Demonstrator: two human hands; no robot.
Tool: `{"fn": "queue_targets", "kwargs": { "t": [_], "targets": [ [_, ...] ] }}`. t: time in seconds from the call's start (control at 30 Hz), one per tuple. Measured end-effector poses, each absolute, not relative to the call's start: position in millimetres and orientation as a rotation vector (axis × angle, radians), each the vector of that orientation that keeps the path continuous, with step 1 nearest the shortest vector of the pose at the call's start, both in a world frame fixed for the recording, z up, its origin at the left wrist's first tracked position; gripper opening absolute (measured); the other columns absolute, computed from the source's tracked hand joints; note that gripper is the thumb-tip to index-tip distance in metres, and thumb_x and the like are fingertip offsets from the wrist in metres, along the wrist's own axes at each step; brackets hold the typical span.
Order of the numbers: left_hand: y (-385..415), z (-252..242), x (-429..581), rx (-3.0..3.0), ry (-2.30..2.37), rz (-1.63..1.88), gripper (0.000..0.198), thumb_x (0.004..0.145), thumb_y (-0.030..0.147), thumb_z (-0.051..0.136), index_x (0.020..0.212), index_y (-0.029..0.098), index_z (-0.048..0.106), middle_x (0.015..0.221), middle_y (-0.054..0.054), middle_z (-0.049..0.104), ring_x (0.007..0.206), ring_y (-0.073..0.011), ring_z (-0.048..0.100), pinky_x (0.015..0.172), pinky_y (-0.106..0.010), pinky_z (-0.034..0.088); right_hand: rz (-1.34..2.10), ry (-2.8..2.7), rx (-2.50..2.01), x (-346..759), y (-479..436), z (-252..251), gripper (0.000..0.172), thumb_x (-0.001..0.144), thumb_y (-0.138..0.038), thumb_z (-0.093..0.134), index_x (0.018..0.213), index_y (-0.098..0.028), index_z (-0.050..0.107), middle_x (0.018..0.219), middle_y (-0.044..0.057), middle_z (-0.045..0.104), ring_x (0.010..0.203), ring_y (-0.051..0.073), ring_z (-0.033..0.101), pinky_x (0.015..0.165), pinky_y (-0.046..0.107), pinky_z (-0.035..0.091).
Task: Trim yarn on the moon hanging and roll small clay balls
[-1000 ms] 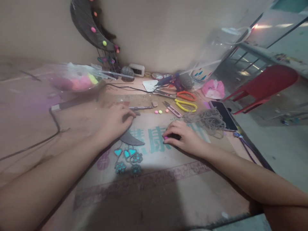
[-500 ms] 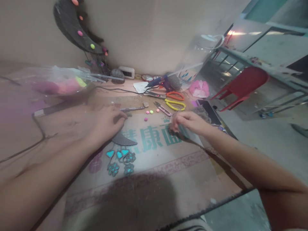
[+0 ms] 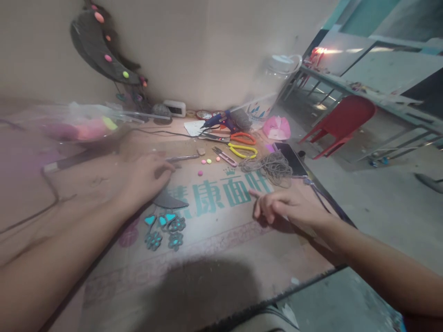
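Observation:
My left hand [image 3: 148, 179] lies on the table at the upper end of a dark grey crescent-shaped piece [image 3: 169, 199], covering part of it. Its thumb is apart from its fingers, and nothing shows in its grasp. Below the crescent hang heart pieces with turquoise faces [image 3: 150, 220] and grey flower shapes with turquoise bits [image 3: 176, 240]. My right hand [image 3: 280, 206] is low over the table's printed sheet, index finger stretched out, other fingers loosely bent, holding nothing visible. Just beyond it sits a loose tangle of grey yarn [image 3: 275, 167].
Small coloured balls [image 3: 200, 173], thread snips [image 3: 224, 157], yellow-handled pliers [image 3: 243, 151], orange-handled scissors [image 3: 242, 137] and a glue gun [image 3: 218, 119] lie farther back. A phone [image 3: 289, 159] borders the yarn. A large clear bottle [image 3: 268, 90] stands behind; a plastic bag [image 3: 79, 124] is at left.
My right hand has moved toward me, away from the yarn tangle, and its index finger has straightened. My left hand stays by the crescent. The whole view has shifted slightly.

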State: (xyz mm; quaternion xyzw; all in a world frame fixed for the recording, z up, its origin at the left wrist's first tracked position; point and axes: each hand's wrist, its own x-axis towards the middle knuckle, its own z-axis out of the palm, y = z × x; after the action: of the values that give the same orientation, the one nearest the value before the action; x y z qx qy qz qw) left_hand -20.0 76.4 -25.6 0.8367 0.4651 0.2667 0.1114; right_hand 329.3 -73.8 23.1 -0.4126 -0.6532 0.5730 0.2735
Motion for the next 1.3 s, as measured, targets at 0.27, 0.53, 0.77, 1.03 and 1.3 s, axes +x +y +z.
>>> {"fn": "queue_targets", "kwargs": {
  "t": [0.27,0.53,0.77,1.03,1.3],
  "targets": [
    [77.2,-26.5,-20.1,2.457,1.355,0.778,0.026,0.086,0.034,0.048,0.085,0.021,0.071,0.091,-0.009,0.066,0.098,-0.029,0.06,0.095,-0.046,0.046,0.904,-2.109,-1.427,294.2,-41.5,28.3,0.022,0.094,-0.037,0.059,0.093,-0.02,0.072,0.094,0.005,0.075,0.086,0.018,0.068,0.08,0.03,0.052],
    [76.7,-26.1,-20.7,2.44,1.36,0.768,0.026,0.088,0.03,0.048,0.089,0.02,0.072,0.091,-0.009,0.064,0.097,-0.0282,0.059,0.092,-0.043,0.046,0.446,-2.398,-1.42,239.6,31.8,6.4,0.034,0.087,-0.03,0.071,0.119,-0.019,0.067,0.092,0.006,0.073,0.081,0.019,0.066,0.078,0.032,0.049],
    [77.5,-26.3,-20.1,2.413,1.34,0.765,0.023,0.087,0.025,0.05,0.09,0.019,0.073,0.091,-0.007,0.063,0.097,-0.0255,0.058,0.09,-0.039,0.046,0.357,-2.344,-1.306,233.9,51.1,-17.8,0.01,0.092,-0.02,0.064,0.097,-0.019,0.072,0.094,0.006,0.071,0.095,0.019,0.064,0.086,0.032,0.044],
    [76.8,-25.0,-18.9,2.402,1.382,0.734,0.024,0.086,0.024,0.051,0.09,0.018,0.074,0.093,-0.008,0.062,0.099,-0.0265,0.058,0.092,-0.041,0.045,0.35,-2.29,-1.304,228.8,52.7,-25.3,0.012,0.087,-0.032,0.072,0.087,-0.02,0.072,0.085,0.003,0.068,0.084,0.018,0.062,0.076,0.028,0.042],
    [79.1,-27.3,-19.1,2.429,1.36,0.754,0.026,0.086,0.026,0.05,0.09,0.017,0.074,0.091,-0.009,0.062,0.098,-0.0283,0.058,0.091,-0.043,0.045,0.169,-2.062,-1.318,261.7,59.4,10.0,0.018,0.094,-0.025,0.057,0.094,-0.018,0.073,0.089,0.005,0.072,0.081,0.018,0.064,0.075,0.03,0.047]
  ]
}}
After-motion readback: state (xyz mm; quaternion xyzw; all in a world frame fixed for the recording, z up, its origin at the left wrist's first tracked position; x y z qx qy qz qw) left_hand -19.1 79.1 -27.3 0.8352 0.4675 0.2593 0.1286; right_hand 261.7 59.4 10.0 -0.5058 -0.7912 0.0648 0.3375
